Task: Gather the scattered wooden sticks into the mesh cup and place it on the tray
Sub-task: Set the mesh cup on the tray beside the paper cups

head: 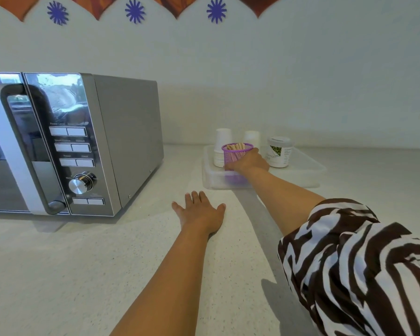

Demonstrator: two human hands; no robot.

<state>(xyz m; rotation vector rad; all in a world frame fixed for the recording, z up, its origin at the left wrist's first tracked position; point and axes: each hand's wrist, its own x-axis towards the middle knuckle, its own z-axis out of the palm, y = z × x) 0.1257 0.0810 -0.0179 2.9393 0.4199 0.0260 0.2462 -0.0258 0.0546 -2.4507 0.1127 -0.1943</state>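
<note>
A purple mesh cup [234,155] stands inside the clear plastic tray [308,173] at the back of the counter. Several wooden sticks [237,146] poke up out of it. My right hand [249,162] reaches into the tray and is wrapped around the cup's right side. My left hand [200,210] lies flat on the counter in front of the tray, palm down, fingers spread, holding nothing. I see no loose sticks on the counter.
On the tray, a stack of white paper cups [221,147] stands left of the mesh cup, another white cup [252,138] behind it, and a white labelled tub [279,151] to the right. A silver microwave [66,144] fills the left side.
</note>
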